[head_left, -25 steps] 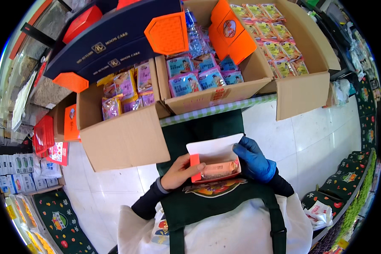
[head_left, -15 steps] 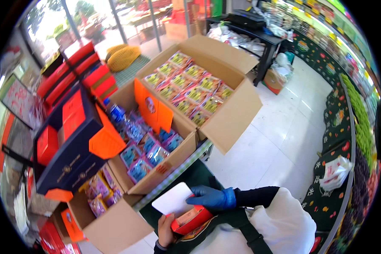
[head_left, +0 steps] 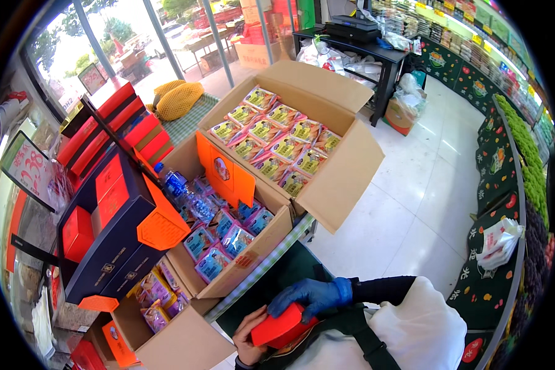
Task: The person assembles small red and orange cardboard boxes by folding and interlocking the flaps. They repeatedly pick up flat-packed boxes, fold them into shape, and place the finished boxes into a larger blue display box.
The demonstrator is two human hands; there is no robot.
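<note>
A small red box (head_left: 282,328) is held close to my body at the bottom middle, its top now covered. My bare left hand (head_left: 249,336) wraps round its left side. My right hand (head_left: 307,296), in a blue glove, lies over its far upper edge with the fingers bent onto it. Ahead of my hands stands an open carton (head_left: 266,248) with small blue and pink packets (head_left: 213,262) and a clear plastic bottle with a blue cap (head_left: 188,196).
Beyond it, a larger open carton (head_left: 345,185) holds rows of yellow and pink packets. On the left, a dark blue gift box (head_left: 114,262) carries red boxes (head_left: 78,233). A lower carton (head_left: 185,336) with purple packets stands at the lower left. Pale floor tiles (head_left: 401,209) lie to the right.
The red box was open with its white-lined flap raised; now it is covered and red on top. My right hand has moved from the flap onto the box.
</note>
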